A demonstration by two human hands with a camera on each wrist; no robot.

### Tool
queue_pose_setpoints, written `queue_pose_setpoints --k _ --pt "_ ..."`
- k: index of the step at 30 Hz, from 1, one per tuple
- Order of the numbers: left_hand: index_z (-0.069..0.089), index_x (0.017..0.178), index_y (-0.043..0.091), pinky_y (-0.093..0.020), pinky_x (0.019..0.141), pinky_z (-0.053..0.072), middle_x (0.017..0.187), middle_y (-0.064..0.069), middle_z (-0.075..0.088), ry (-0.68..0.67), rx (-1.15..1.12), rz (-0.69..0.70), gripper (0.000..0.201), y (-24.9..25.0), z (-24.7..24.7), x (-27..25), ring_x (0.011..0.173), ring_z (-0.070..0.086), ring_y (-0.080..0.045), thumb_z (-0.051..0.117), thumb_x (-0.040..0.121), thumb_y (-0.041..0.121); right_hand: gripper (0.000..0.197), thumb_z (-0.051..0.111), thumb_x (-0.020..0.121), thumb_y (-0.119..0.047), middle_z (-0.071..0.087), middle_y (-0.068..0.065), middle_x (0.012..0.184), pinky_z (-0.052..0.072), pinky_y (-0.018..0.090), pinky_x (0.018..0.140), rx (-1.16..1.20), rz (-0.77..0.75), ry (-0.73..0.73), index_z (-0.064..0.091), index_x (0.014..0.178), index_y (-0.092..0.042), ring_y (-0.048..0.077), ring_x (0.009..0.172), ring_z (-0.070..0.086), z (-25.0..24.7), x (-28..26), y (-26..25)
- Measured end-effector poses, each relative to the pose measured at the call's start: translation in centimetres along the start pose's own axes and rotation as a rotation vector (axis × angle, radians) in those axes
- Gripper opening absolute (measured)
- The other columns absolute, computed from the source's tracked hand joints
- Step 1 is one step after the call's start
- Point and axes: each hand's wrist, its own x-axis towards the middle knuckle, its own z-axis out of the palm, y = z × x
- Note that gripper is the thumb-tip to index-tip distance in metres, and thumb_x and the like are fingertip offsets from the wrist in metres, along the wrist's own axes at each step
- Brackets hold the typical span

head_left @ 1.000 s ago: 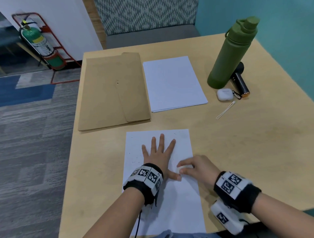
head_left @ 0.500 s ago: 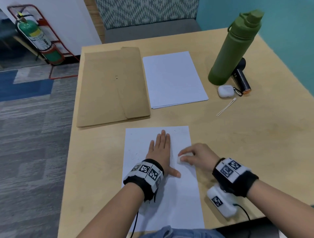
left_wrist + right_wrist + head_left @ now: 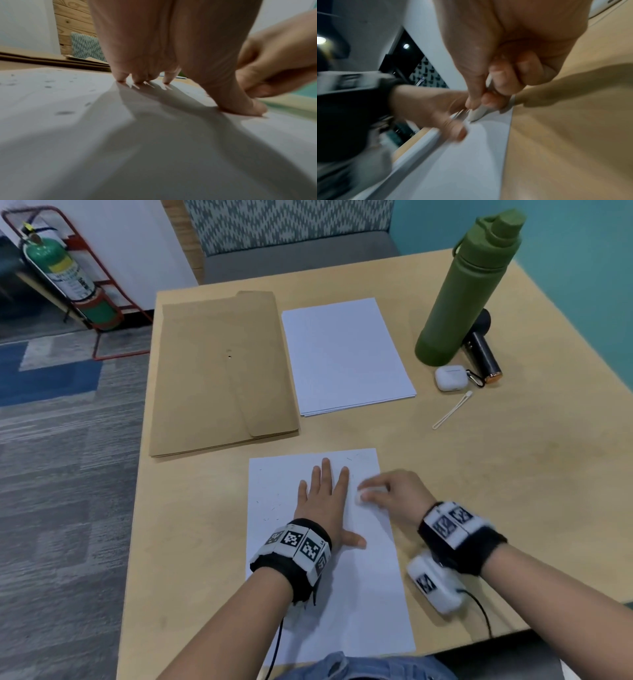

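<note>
text: none legible | extinguisher label (image 3: pixel 66 277): too blurred

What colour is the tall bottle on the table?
The bottle is olive green, lid too; the head view shows it best.

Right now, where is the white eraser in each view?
Head: eraser mid-frame, pinched by the right hand, on the sheet.
Left wrist: not visible; the right hand at the right edge hides it.
Right wrist: eraser at centre, below the fingertips.
Shared landmark: left hand, flat on the sheet.
</note>
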Motion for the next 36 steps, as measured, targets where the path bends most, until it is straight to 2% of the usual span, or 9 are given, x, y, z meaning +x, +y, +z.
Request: queue_pose_setpoints --k 2,4,9,12,18,24,26,30,36 --pt "-0.02 0.148 0.019 -0.046 0.114 -0.01 0.15 -0.013 -0.034 -0.002 0.004 -0.006 0.126 0.0 -0.1 -0.1 0.141 -0.026 -0.029 0.072 0.07 0.057 0.022 0.066 0.082 -0.025 0.068 0.002 0.115 0.042 0.023 0.094 0.075 0.036 0.173 0.072 0.102 -0.017 0.014 0.106 0.061 -0.4 1.6 -0.6" --pt "-0.02 0.148 0.02 -0.047 0.114 -0.01 0.15 -0.012 -0.034 -0.007 -0.004 -0.013 0.127 0.1 -0.1 0.0 0.141 -0.026 -0.029 0.073 0.07 0.057 0.022 0.064 0.084 -0.025 0.068 0.002 0.116 0.04 0.022 0.094 0.076 0.041 0.229 0.071 0.103 -0.016 0.017 0.112 0.059 0.0 1.4 -0.6" --pt "-0.022 0.147 0.023 -0.051 0.113 -0.01 0.148 -0.016 -0.037 -0.032 0.02 -0.014 0.125 0.4 -0.2 0.0 0.14 -0.028 -0.032 0.072 0.071 0.057 0.024 0.066 0.082 -0.025 0.066 -0.004 0.117 0.039 0.024 0.099 0.043 0.026 -0.041 0.07 0.105 -0.02 0.009 0.111 0.057 1.2 -2.9 1.4" --pt "-0.022 0.147 0.024 -0.052 0.113 -0.01 0.148 -0.017 -0.038 -0.05 0.034 -0.016 0.124 0.5 -0.3 0.0 0.14 -0.029 -0.032 0.071 0.073 0.055 0.021 0.067 0.081 -0.026 0.068 -0.006 0.109 0.04 0.021 0.088 -0.03 0.017 -0.115 0.072 0.101 -0.024 -0.001 0.091 0.056 0.6 -2.6 1.6" --pt "-0.023 0.146 0.024 -0.053 0.113 -0.009 0.148 -0.017 -0.037 -0.065 0.043 -0.019 0.125 0.6 -0.4 0.0 0.14 -0.028 -0.033 0.071 0.072 0.058 0.022 0.064 0.083 -0.027 0.067 -0.001 0.117 0.043 0.027 0.097 0.052 0.052 0.231 0.071 0.103 -0.02 0.016 0.114 0.058 -0.1 0.8 -0.2" --pt "-0.024 0.146 0.024 -0.053 0.112 -0.01 0.147 -0.017 -0.039 -0.081 0.036 -0.032 0.125 0.8 -0.5 0.0 0.139 -0.029 -0.032 0.072 0.072 0.054 0.026 0.065 0.082 -0.032 0.066 -0.005 0.119 0.041 0.028 0.101 -0.122 0.003 -0.161 0.07 0.107 -0.025 0.011 0.115 0.056 0.9 -2.8 1.3" --pt "-0.024 0.146 0.024 -0.053 0.112 -0.01 0.147 -0.017 -0.039 -0.088 0.042 -0.031 0.124 0.8 -0.6 0.0 0.139 -0.029 -0.033 0.072 0.073 0.054 0.025 0.065 0.082 -0.031 0.067 -0.003 0.117 0.041 0.025 0.097 -0.13 -0.015 -0.131 0.07 0.105 -0.024 0.013 0.113 0.058 0.1 -1.6 0.9" --pt "-0.024 0.146 0.025 -0.054 0.113 -0.008 0.148 -0.016 -0.037 -0.083 0.059 -0.037 0.123 0.9 -0.7 -0.1 0.14 -0.028 -0.032 0.071 0.073 0.055 0.024 0.065 0.082 -0.027 0.067 0.001 0.119 0.041 0.024 0.095 0.041 0.041 0.184 0.071 0.104 -0.02 0.017 0.114 0.058 -0.3 0.6 -0.3" --pt "-0.025 0.146 0.024 -0.055 0.112 -0.009 0.147 -0.017 -0.039 -0.092 0.056 -0.045 0.124 1.0 -0.6 0.1 0.14 -0.029 -0.033 0.072 0.074 0.052 0.025 0.066 0.081 -0.03 0.066 -0.004 0.118 0.04 0.023 0.097 -0.075 0.031 -0.119 0.07 0.105 -0.024 0.011 0.114 0.057 0.9 -3.0 1.4"
